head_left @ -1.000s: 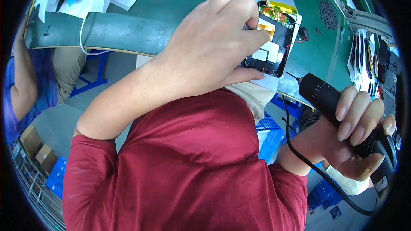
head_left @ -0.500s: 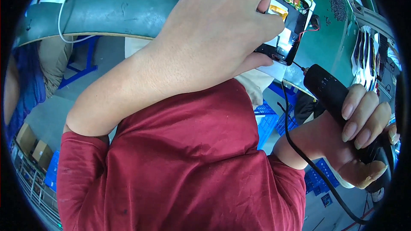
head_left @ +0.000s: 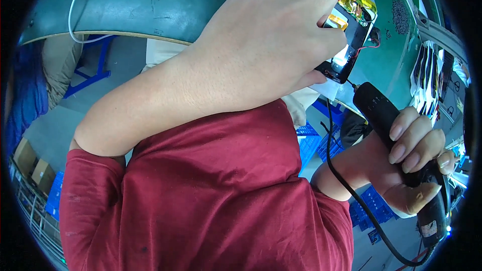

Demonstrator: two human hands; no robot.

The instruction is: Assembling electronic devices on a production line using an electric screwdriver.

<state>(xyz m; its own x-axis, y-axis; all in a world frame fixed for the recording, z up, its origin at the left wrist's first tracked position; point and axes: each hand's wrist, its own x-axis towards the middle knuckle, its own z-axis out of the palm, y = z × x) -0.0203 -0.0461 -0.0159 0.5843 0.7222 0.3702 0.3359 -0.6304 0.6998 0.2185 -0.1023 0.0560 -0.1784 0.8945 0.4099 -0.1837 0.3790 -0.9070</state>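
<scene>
My left hand [head_left: 273, 45] grips a small black electronic device [head_left: 351, 35] with its back open, showing a yellow-taped battery and red wires. It is held over the edge of the green workbench [head_left: 386, 65]. My right hand [head_left: 409, 165] is closed around a black corded electric screwdriver [head_left: 384, 113], whose tip points up at the lower corner of the device, very close to it. A black cable [head_left: 346, 185] hangs from the tool. My red shirt fills the lower middle of the view.
A grey-green padded bench edge [head_left: 145, 12] with a white cable [head_left: 75, 25] curves across the top left. Black flat parts [head_left: 429, 78] lie in rows at the right of the bench. Blue crates [head_left: 314, 143] and cardboard boxes [head_left: 30, 163] stand on the floor.
My left hand has carried the device up and to the right. My right hand has brought the screwdriver up so its tip is close under the device.
</scene>
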